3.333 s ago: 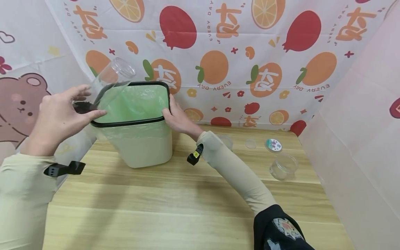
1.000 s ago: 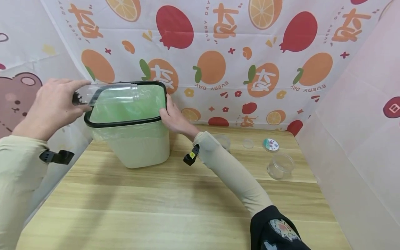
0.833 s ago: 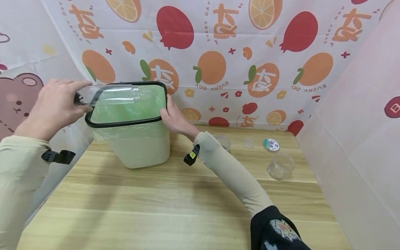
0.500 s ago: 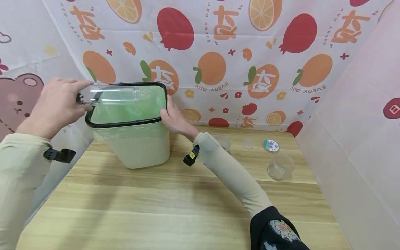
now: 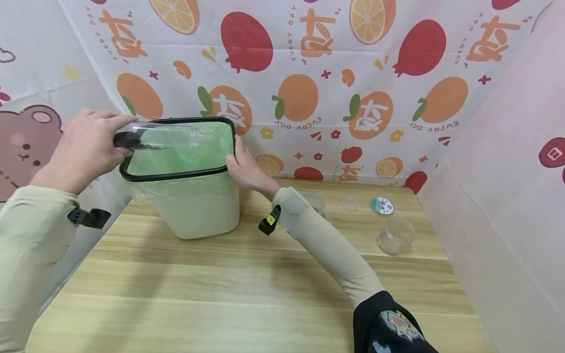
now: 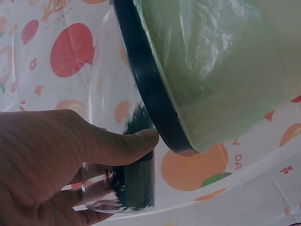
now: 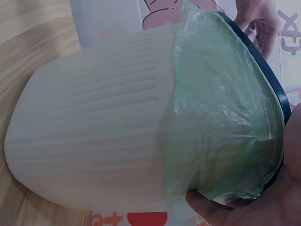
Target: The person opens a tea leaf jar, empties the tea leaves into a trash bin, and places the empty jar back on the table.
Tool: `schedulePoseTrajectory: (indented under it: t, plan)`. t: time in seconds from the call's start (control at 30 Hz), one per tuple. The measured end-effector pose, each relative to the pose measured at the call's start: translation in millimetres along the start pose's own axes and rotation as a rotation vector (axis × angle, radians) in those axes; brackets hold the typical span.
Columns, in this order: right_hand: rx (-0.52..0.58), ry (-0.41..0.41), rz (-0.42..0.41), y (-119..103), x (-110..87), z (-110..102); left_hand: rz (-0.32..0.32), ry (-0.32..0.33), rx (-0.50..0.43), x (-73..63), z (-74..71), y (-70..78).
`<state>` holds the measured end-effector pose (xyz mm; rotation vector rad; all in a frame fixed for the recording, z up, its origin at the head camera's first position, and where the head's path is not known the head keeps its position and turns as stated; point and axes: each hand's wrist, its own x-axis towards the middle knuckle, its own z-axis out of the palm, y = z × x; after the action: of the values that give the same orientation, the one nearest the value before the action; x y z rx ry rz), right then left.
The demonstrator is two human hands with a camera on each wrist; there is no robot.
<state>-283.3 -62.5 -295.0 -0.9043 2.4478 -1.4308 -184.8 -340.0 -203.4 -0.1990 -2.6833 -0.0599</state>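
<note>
My left hand (image 5: pixel 90 149) grips a clear plastic jar (image 5: pixel 174 133) by its base end, over the left rim of a trash can (image 5: pixel 198 213). The jar lies nearly level, its mouth end towards the right above the can's opening. Black, fine, bristly-looking material (image 6: pixel 136 183) sits inside near the base, and a dark streak trails along the wall. A green plastic liner (image 7: pixel 221 108) is folded over the can under a black rim ring (image 5: pixel 185 174). At the can's right side, my right hand (image 5: pixel 249 169) holds the rim, thumb outside on the liner.
On the wooden table (image 5: pixel 247 294), to the right, stand a clear round container (image 5: pixel 396 236), a patterned round lid (image 5: pixel 382 206) and a small clear disc (image 5: pixel 350 204). Another clear piece (image 5: pixel 315 200) is partly behind my right forearm. Printed cloths hang behind and at both sides.
From an upward slant, the jar has tipped to nearly level over the can. In the last half second my left hand shifted slightly right and the black material spread along the wall. The right hand stays.
</note>
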Motion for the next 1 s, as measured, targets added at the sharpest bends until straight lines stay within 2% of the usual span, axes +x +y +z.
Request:
schedulePoseTrajectory:
  t: [0.27,0.57,1.0]
  plan:
    - [0.008,0.004,-0.013,-0.6,0.3,-0.2,0.048,0.037,0.011,3.5,1.0,1.9]
    - [-0.006,-0.001,-0.021,-2.3,-0.5,-1.4,0.029,0.007,0.032,4.6,1.2,3.7]
    - [0.012,0.007,-0.018,-1.4,-0.2,-0.3,0.057,0.046,0.05,3.3,0.6,5.1]
